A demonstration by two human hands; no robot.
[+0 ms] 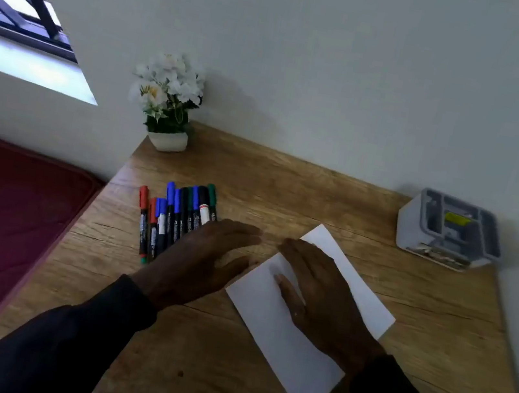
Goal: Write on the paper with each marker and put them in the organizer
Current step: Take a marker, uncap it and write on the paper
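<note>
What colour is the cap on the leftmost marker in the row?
Red; the leftmost marker's cap shows best in the head view.

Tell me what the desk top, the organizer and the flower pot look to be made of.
The desk top looks like wood or wood-look laminate, matte, with brown grain lines and cracks. The organizer seems smooth plastic: pale walls, grey moulded compartments. The flower pot is white and smooth, ceramic or plastic; I cannot tell which.
</note>
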